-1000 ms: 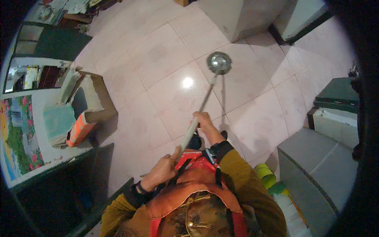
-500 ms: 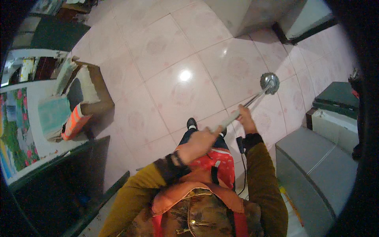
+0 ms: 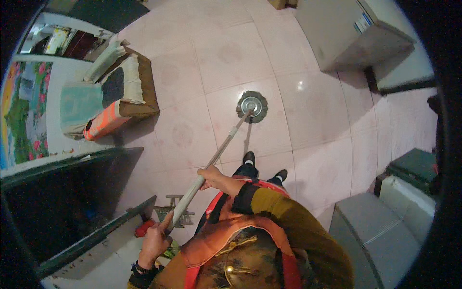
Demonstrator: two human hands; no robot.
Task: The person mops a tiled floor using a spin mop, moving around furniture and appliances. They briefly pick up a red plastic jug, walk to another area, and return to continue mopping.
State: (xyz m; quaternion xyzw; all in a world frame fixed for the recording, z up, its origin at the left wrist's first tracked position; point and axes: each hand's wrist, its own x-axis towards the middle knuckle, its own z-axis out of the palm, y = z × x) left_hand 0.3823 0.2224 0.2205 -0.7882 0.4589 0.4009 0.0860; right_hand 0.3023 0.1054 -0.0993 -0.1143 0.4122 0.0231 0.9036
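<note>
A round-headed mop slants across the view, its pale handle [image 3: 220,151] running from lower left up to the middle. The mop head [image 3: 252,107], a shiny metal disc ringed with grey strands, rests flat on the pink tiled floor [image 3: 317,173] beyond my feet. My left hand [image 3: 155,243] is closed around the handle's upper end at the lower left, with one finger stretched along it. Farther down the shaft, my right hand [image 3: 217,180] wraps it in front of my body.
A wooden armchair [image 3: 153,86] with cloth covers stands at left, above a dark cabinet [image 3: 67,197]. A small stool [image 3: 175,212] is near my left hand. Grey padded seating [image 3: 380,236] lies at lower right; a large pale box-shaped appliance [image 3: 337,36] stands at upper right.
The mop head has swept from the right to the middle. My left hand has moved down and left with the handle's end; my right hand has crossed leftward, still gripping the shaft.
</note>
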